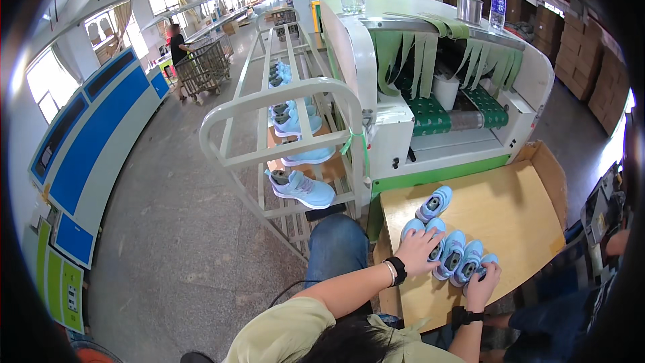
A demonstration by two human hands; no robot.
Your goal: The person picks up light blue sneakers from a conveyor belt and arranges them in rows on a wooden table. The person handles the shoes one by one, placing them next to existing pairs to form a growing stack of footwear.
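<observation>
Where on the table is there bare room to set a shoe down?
The widest bare patch of the table lies right of the shoe row, reaching to the cardboard. A smaller one lies nearer, between the left hand and right hand. It's crowded along the row itself, shoes close together at both hands.

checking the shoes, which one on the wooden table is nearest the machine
The light-blue shoe at the far edge of the group, beyond the left hand; the other shoes on the table all sit lower in the picture.
</observation>
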